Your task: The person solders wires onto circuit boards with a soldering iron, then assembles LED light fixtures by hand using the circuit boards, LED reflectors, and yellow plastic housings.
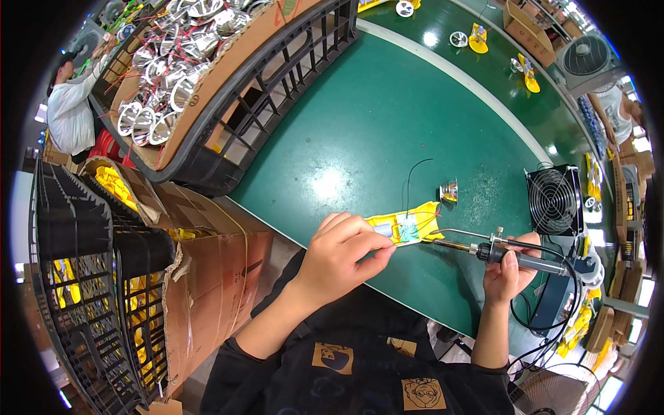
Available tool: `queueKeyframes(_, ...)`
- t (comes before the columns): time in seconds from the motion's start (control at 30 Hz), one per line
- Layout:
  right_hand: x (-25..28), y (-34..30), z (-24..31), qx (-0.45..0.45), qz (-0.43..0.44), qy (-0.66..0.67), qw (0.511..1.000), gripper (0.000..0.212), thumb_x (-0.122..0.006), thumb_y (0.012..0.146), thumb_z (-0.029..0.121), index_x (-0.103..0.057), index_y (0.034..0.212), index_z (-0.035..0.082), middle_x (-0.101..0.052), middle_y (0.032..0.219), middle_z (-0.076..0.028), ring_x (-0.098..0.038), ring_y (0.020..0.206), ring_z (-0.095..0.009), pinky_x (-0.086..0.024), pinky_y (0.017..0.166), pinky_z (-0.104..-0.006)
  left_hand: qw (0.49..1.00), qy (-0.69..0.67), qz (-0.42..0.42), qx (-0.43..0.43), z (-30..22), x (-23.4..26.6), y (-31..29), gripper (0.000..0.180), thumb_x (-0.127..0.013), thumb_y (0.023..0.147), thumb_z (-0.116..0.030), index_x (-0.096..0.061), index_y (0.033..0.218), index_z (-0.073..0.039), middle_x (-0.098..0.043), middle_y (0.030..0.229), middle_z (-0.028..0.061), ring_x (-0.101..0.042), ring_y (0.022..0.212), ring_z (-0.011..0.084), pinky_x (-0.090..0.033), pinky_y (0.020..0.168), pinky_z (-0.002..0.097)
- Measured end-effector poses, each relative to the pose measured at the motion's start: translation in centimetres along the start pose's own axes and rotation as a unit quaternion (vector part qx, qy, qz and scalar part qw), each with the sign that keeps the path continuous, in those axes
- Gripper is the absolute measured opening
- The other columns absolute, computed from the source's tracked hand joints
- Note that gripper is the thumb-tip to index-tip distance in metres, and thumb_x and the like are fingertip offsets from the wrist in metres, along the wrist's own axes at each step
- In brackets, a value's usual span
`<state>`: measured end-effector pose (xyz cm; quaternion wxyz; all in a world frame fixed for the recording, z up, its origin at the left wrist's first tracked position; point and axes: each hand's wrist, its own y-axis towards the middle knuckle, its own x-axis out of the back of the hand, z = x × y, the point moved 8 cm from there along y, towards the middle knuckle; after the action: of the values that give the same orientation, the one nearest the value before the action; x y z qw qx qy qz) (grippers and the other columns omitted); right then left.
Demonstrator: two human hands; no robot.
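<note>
Head view: a yellow plastic housing [408, 227] with a small green circuit board [408, 232] inside is pinned on the green table [360, 131] by the left hand [342, 257], fingers curled closed over its near end. A soldering iron [508, 257] is gripped in the closed right hand [508, 273], its tip brought just beside the board from the right. A small silver reflector [449, 191] is seen just behind the housing, a black fan [553, 200] farther right.

A green workbench [360, 124] fills the middle, glare spots on it. Black crates [290, 76] sit at 11 o'clock, 1 black fan [553, 200] at 3 o'clock.
</note>
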<state>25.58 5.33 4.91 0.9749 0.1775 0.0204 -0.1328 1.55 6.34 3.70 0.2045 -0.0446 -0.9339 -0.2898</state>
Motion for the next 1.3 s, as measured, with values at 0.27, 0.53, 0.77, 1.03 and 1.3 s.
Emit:
queueKeyframes(0.27, -0.3, -0.1, -0.5, -0.016, 0.001, -0.032, 0.999, 0.025, -0.059, 0.069, 0.015, -0.040, 0.074, 0.001, -0.041, 0.060, -0.004, -0.039, 0.040, -0.008, -0.033, 0.035, -0.0180, 0.998, 0.055, 0.005, 0.020, 0.4, -0.9, 0.3, 0.017, -0.069, 0.054, -0.002, -0.057, 0.064, -0.011, -0.049, 0.058, -0.0026, -0.043, 0.048, 0.0132, -0.033, 0.051, 0.0255)
queueKeyframes(0.53, -0.5, -0.3, -1.1, -0.027, 0.007, -0.049, 0.998, 0.027, -0.057, 0.070, 0.018, -0.038, 0.075, 0.001, -0.039, 0.058, -0.003, -0.034, 0.036, -0.004, -0.028, 0.034, -0.0138, 0.998, 0.057, 0.024, 0.019, 0.5, -1.2, 0.5, 0.018, -0.069, 0.052, -0.002, -0.058, 0.064, -0.009, -0.050, 0.057, -0.0023, -0.044, 0.048, 0.0130, -0.033, 0.051, 0.0256)
queueKeyframes(0.77, -0.8, -0.2, -1.2, -0.031, 0.004, -0.054, 0.998, 0.027, -0.057, 0.070, 0.019, -0.038, 0.075, 0.001, -0.040, 0.057, -0.004, -0.034, 0.036, -0.004, -0.027, 0.033, -0.0141, 0.998, 0.053, 0.023, 0.017, 0.6, -1.0, 0.3, 0.017, -0.070, 0.052, -0.003, -0.059, 0.064, -0.008, -0.050, 0.058, -0.0018, -0.044, 0.049, 0.0135, -0.034, 0.052, 0.0259)
queueKeyframes(1.03, -0.4, -0.2, -1.3, -0.029, -0.001, -0.061, 0.998, 0.027, -0.056, 0.071, 0.019, -0.037, 0.075, 0.001, -0.040, 0.054, -0.005, -0.032, 0.033, -0.004, -0.023, 0.031, -0.0131, 0.998, 0.052, 0.031, 0.016, 0.5, -1.1, 0.3, 0.017, -0.070, 0.052, -0.004, -0.060, 0.065, -0.008, -0.050, 0.059, -0.0020, -0.044, 0.050, 0.0135, -0.033, 0.052, 0.0262)
queueKeyframes(1.3, -0.5, -0.1, -1.3, -0.036, 0.006, -0.065, 0.997, 0.026, -0.056, 0.071, 0.019, -0.038, 0.076, 0.001, -0.040, 0.055, -0.004, -0.032, 0.034, -0.004, -0.025, 0.032, -0.0134, 0.998, 0.055, 0.033, 0.015, 0.6, -1.1, 0.3, 0.017, -0.070, 0.052, -0.004, -0.060, 0.065, -0.008, -0.050, 0.059, -0.0020, -0.044, 0.051, 0.0135, -0.034, 0.053, 0.0263)
